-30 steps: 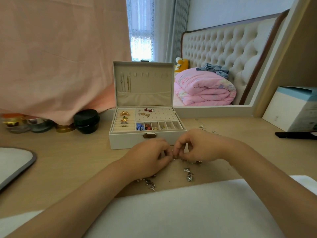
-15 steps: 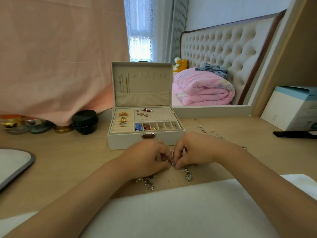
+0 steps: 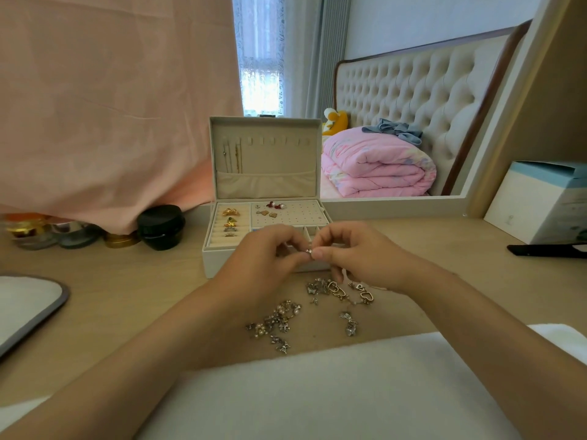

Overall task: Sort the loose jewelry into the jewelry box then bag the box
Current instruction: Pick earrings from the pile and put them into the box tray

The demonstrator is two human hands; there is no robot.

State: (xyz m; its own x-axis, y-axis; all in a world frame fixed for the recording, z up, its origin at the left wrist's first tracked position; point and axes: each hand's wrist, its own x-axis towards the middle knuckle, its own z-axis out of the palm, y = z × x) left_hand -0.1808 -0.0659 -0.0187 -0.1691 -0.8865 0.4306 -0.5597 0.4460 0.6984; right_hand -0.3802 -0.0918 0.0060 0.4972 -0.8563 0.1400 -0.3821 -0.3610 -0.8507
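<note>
While the open jewelry box [image 3: 219, 260] stands mid-frame on the surface [image 3: 127, 296], I judge it stiff-walled and light, best lifted by its two sides once shut. Below it, at lower centre, the loose jewelry [image 3: 279, 322] lies scattered: tiny, hard, slippery charms that I expect to tangle, so each needs a fingertip pinch. In front of the box, my left hand [image 3: 263, 258] and right hand [image 3: 355, 252] curl together, both pinching one small silver piece [image 3: 308, 251].

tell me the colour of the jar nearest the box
The jar is black, seen best in the head view.
</note>
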